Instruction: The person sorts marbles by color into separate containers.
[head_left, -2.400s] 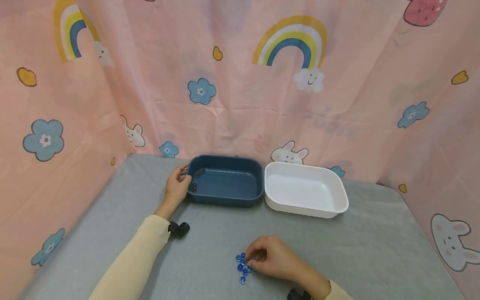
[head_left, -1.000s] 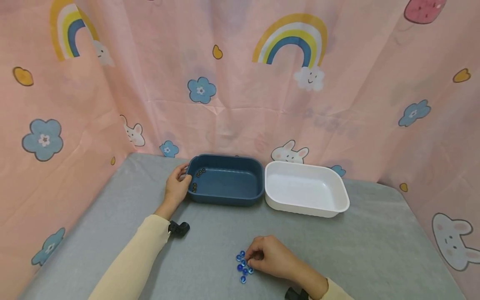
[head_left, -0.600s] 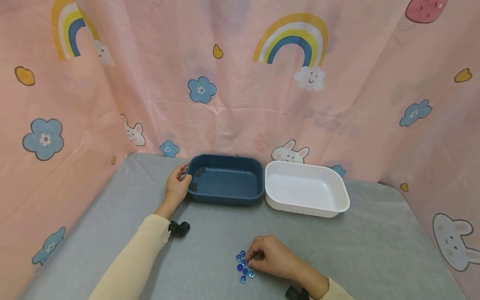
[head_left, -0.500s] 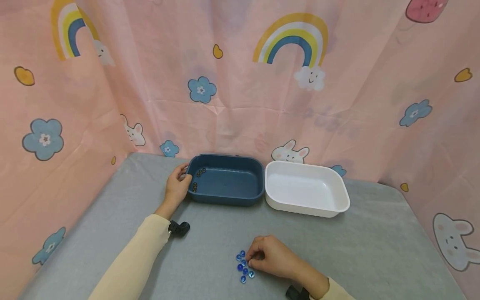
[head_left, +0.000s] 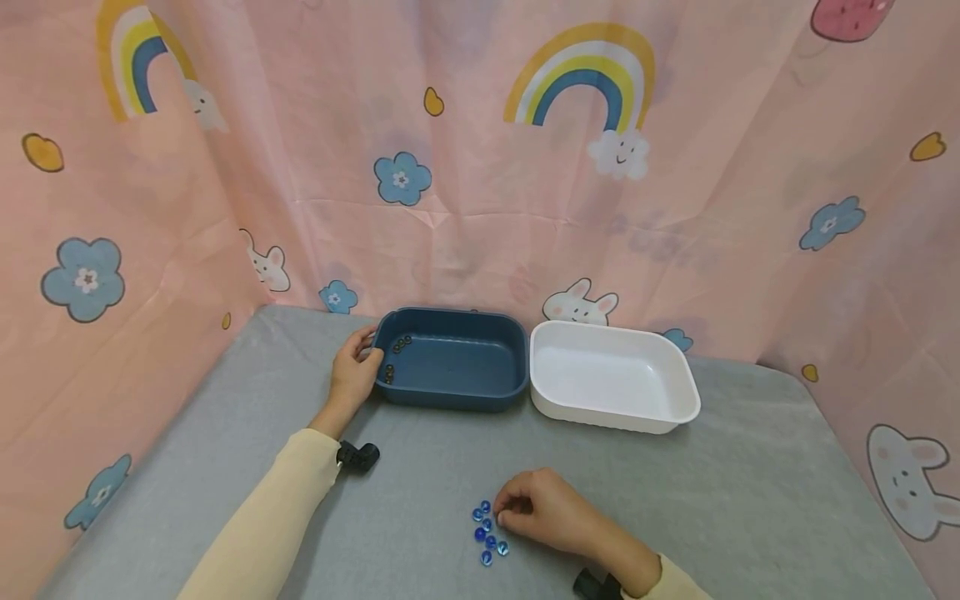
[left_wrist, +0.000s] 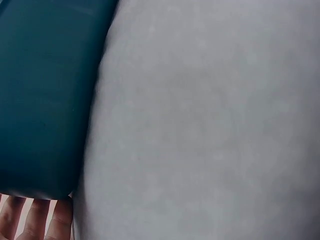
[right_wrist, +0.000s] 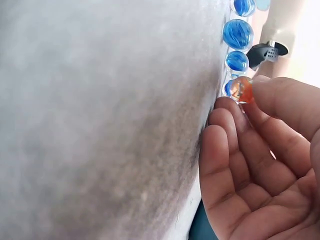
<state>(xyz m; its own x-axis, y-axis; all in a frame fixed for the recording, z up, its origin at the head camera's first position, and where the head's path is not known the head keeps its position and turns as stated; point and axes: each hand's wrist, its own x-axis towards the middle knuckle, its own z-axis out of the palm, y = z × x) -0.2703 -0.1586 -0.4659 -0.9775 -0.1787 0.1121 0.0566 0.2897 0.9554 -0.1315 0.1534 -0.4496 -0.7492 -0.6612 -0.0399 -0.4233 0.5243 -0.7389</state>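
Observation:
At the left end of the dark blue tub (head_left: 457,400), my left hand (head_left: 351,377) holds the wall, thumb at the rim; in the left wrist view its fingers (left_wrist: 35,220) lie against the tub's end. Small dark marbles (head_left: 397,346) rest inside the tub's left side. My right hand (head_left: 551,510) is low over the cloth, just right of several blue marbles (head_left: 480,534). In the right wrist view, thumb and forefinger pinch a clear marble with orange swirls (right_wrist: 242,90); the head view hides it behind the fingers. Blue-swirled marbles (right_wrist: 238,34) lie beyond it.
A white tub (head_left: 611,417), with nothing in it, stands against the blue tub's right side. Grey cloth (head_left: 420,475) covers the table. A pink printed curtain (head_left: 480,233) closes off the back and both sides. Each wrist wears a black camera (head_left: 360,457).
My right hand has shifted slightly right, away from the blue marbles. One blue marble beside the fingers has rolled a little towards me and shows fully. The left hand stays on the tub.

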